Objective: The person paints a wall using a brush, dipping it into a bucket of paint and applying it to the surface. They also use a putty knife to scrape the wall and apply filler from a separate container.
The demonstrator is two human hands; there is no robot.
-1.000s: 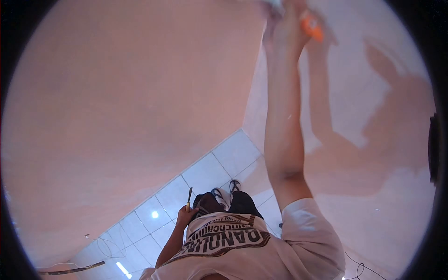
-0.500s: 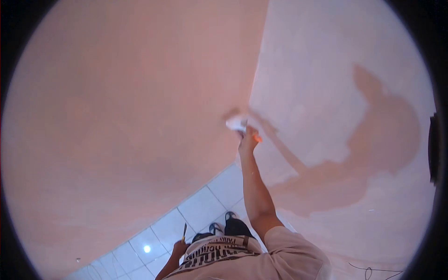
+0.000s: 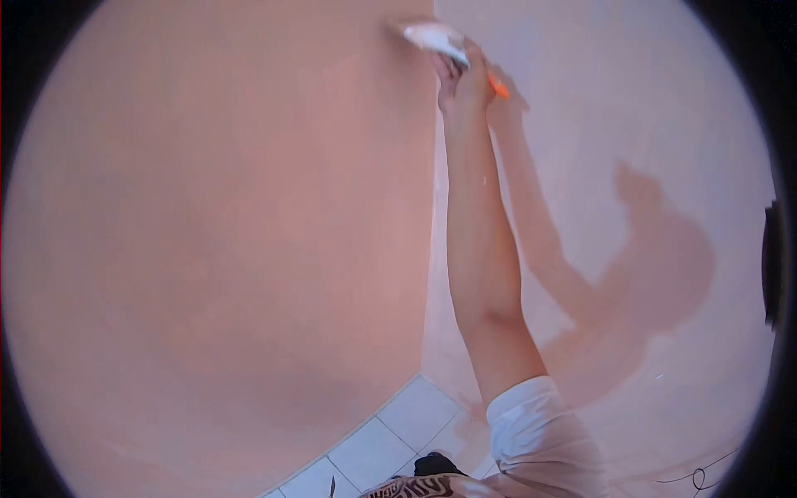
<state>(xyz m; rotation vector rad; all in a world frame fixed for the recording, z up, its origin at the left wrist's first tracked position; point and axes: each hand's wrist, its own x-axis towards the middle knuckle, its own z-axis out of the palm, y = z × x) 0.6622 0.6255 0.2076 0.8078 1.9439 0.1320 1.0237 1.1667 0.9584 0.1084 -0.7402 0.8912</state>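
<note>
My right hand point(image 3: 466, 81) is raised high near the wall corner, closed around a putty knife point(image 3: 436, 37). Its orange handle end point(image 3: 499, 85) sticks out to the right of my fist. The wide blade points left, looks whitish and is blurred by motion. It is at or very near the left wall point(image 3: 290, 191), close to the corner line; contact is hard to tell. My left hand is out of view. Only a thin dark blade tip point(image 3: 333, 487) shows at the bottom edge.
The right wall point(image 3: 598, 108) carries the shadow of my head and arm. White floor tiles point(image 3: 374, 452) meet both walls below. A thin dark wire point(image 3: 699, 477) curls at the lower right. A dark object point(image 3: 772, 266) sits at the far right edge.
My right hand has moved up along the corner with the putty knife, and the arm is stretched further. My left hand, which held a thin blade with a yellowish handle, has left the view.
</note>
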